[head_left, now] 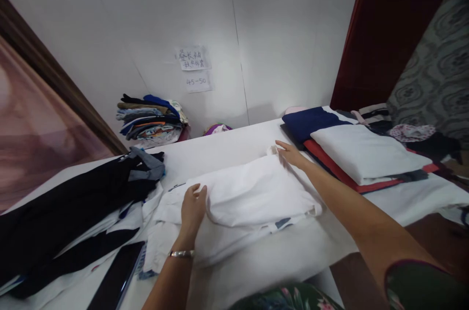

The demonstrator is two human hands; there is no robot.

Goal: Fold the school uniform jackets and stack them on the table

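A white garment [249, 190], partly folded with its layers overlapping, lies in front of me on the white-covered table. Dark blue patches show along its near edge, and a pale sleeve-like part spreads out to the left. My left hand [193, 207], with a silver bracelet at the wrist, rests at the left side of the folded part, fingers loosely curved and apart. At the far right corner of the cloth is my right hand [291, 154], fingers stretched out. Its thumb side meets a bunched bit of the fabric, and no firm grip shows.
Folded clothes in navy, red and white [366, 153] are stacked at the right. Black clothes [84, 202] lie at the left beside a dark phone-like slab [117, 276]. Behind stands a pile of folded clothes [152, 119] near the white wall with paper notes [194, 68].
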